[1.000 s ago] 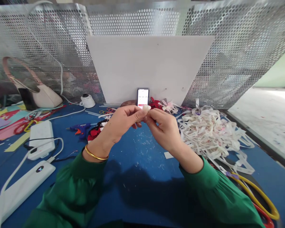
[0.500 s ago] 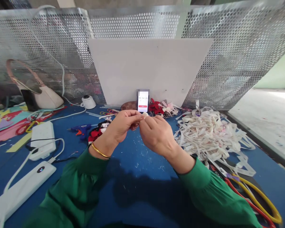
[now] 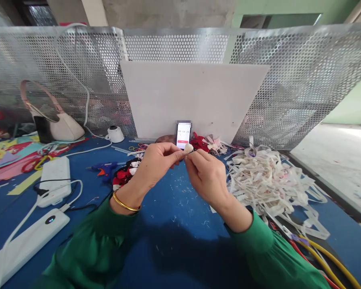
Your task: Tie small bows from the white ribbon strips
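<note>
In front of the phone, a small cream-white piece (image 3: 188,148), apparently ribbon or cloth folded into a rounded shape, is pinched between my two hands. The thumb and fingers of my left hand (image 3: 162,162) close on its left side. On the right, my right hand (image 3: 207,171) has its fingers curled tight against the lower side of the same piece, and the fingertips are mostly hidden. To the right of my right hand lies a heap of whitish ribbon strips (image 3: 267,172). Beside my left wrist are red, black and white cloth pieces (image 3: 124,176).
A phone (image 3: 183,134) showing a timer leans on a white board (image 3: 195,96). Red and pink bows (image 3: 206,143) lie by it. At left are a blue glue gun (image 3: 105,168), white power strips (image 3: 55,176) and a handbag (image 3: 63,126). Scissors (image 3: 289,233) lie at right.
The view has tilted up slightly. My hands have shifted a little to the right, and more of the cream-white piece now shows above the fingertips.
</note>
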`<state>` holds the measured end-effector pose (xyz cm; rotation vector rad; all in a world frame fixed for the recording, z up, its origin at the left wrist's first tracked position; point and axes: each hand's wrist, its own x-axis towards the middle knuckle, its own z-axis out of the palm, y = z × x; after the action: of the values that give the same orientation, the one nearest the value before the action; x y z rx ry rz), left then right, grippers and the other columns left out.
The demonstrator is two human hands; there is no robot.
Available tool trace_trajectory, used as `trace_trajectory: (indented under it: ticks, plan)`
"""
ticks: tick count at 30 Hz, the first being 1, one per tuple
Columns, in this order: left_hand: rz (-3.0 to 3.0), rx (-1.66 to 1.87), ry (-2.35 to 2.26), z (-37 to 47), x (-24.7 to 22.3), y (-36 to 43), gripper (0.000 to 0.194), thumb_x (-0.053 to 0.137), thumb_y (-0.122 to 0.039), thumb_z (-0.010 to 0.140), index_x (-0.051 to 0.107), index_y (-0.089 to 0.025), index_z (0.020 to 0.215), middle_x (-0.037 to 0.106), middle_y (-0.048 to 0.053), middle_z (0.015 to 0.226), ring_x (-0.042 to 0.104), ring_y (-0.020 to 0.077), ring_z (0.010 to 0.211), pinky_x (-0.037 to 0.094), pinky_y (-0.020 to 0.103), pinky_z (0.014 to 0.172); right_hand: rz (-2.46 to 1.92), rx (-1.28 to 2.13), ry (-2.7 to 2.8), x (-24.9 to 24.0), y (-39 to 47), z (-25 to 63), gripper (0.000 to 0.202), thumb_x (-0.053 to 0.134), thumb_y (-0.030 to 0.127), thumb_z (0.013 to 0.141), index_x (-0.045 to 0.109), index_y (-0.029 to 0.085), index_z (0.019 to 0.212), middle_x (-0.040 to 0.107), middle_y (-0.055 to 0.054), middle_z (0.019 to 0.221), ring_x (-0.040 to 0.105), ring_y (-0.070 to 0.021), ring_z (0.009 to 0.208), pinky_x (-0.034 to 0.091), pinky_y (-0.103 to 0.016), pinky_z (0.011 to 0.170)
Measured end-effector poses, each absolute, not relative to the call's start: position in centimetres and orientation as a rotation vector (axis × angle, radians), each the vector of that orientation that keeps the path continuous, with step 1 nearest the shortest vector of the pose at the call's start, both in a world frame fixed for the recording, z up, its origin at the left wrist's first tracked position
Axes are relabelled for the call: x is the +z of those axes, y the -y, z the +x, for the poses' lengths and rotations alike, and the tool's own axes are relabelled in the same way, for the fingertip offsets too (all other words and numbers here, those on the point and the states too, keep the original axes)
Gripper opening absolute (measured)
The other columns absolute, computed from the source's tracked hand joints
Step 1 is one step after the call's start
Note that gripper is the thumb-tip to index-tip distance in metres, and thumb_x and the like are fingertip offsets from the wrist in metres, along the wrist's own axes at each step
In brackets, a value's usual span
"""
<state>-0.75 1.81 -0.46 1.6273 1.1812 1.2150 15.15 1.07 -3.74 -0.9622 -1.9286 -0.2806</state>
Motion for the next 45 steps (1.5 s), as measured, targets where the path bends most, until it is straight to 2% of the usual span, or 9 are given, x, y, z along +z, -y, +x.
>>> trace_trajectory:
  ticks: [8,14,17,22,29,33,36,41,45]
  plan:
    - [2.047,1.12,-1.349,-0.4,-0.5,-1.3,0.022,0.058,-0.032,0.088,0.06,-0.019,0.071,0.052,-0.003,0.057,0.04,0.012,0.053,0.028,0.027,0.053,-0.683,-0.943,2.113,-4.1,-1.9,16.2,0.027,0.044,0.007,0.094,0.057,0.02,0.074,0.052,-0.001,0.063,0.038,-0.0172,0.059,0.029,-0.035,0.061]
    - [2.321,1.179,-1.404,-0.4,-0.7,-1.6,0.023,0.052,-0.03,0.092,0.054,-0.019,0.072,0.055,0.0,0.067,0.044,0.0146,0.064,0.028,0.029,0.062,-0.774,-0.671,2.102,-3.4,-1.9,16.4,0.028,0.047,0.013,0.096,0.055,0.019,0.07,0.051,0.0,0.063,0.037,-0.0147,0.057,0.03,-0.032,0.058]
    - [2.164,1.151,-1.263,-0.2,-1.1,-1.6,0.03,0.053,-0.034,0.092,0.049,-0.02,0.066,0.046,-0.002,0.061,0.039,0.0138,0.061,0.026,0.029,0.059,-0.741,-0.589,2.154,-2.9,-1.7,16.7,0.03,0.046,0.014,0.096,0.052,0.02,0.067,0.049,0.001,0.063,0.036,-0.0141,0.056,0.03,-0.031,0.057]
    - [1.522,1.12,-0.982,0.4,-1.7,-1.9,0.039,0.063,-0.046,0.084,0.046,-0.02,0.061,0.035,-0.005,0.058,0.032,0.0106,0.054,0.026,0.026,0.052,-0.617,-0.912,2.211,-3.2,-1.6,16.6,0.03,0.042,0.007,0.095,0.056,0.019,0.072,0.052,-0.003,0.066,0.038,-0.0175,0.06,0.028,-0.035,0.059]
    - [1.416,1.255,-0.948,0.5,-1.6,-2.3,0.039,0.069,-0.052,0.083,0.058,-0.018,0.068,0.05,-0.002,0.06,0.044,0.01,0.056,0.035,0.025,0.053,-0.919,-0.852,1.945,-3.9,-2.0,15.8,0.027,0.051,0.013,0.096,0.057,0.02,0.071,0.052,-0.001,0.062,0.039,-0.0167,0.057,0.032,-0.033,0.061]
    - [1.458,1.322,-1.017,0.6,-1.5,-1.9,0.03,0.08,-0.046,0.074,0.07,-0.018,0.081,0.059,-0.002,0.066,0.048,0.0101,0.058,0.038,0.025,0.054,-0.918,-0.884,1.893,-4.0,-1.6,15.5,0.03,0.054,0.016,0.096,0.057,0.02,0.066,0.054,-0.001,0.06,0.039,-0.0162,0.055,0.031,-0.034,0.059]
    - [1.454,1.365,-1.049,0.6,-1.4,-1.8,0.026,0.08,-0.043,0.075,0.071,-0.018,0.078,0.059,-0.001,0.066,0.047,0.0101,0.058,0.037,0.025,0.054,-0.89,-0.764,1.933,-4.0,-1.3,15.3,0.028,0.054,0.018,0.096,0.059,0.019,0.068,0.056,-0.001,0.061,0.042,-0.0151,0.054,0.032,-0.033,0.059]
    - [1.546,1.323,-1.112,0.3,-1.1,-1.7,0.025,0.073,-0.041,0.082,0.066,-0.019,0.072,0.052,-0.003,0.057,0.042,0.0094,0.053,0.031,0.025,0.049,-0.925,-0.059,1.737,-3.3,-1.3,16.0,0.021,0.057,0.03,0.096,0.064,0.018,0.08,0.06,-0.001,0.069,0.052,-0.0126,0.061,0.04,-0.029,0.061]
    - [1.732,1.236,-1.161,0.1,-1.2,-1.6,0.024,0.071,-0.039,0.084,0.065,-0.018,0.073,0.052,-0.002,0.058,0.042,0.0094,0.053,0.03,0.024,0.05,-0.931,0.352,1.605,-2.4,-1.6,16.8,0.013,0.064,0.029,0.09,0.07,0.019,0.095,0.063,-0.002,0.083,0.057,-0.013,0.07,0.045,-0.028,0.065]
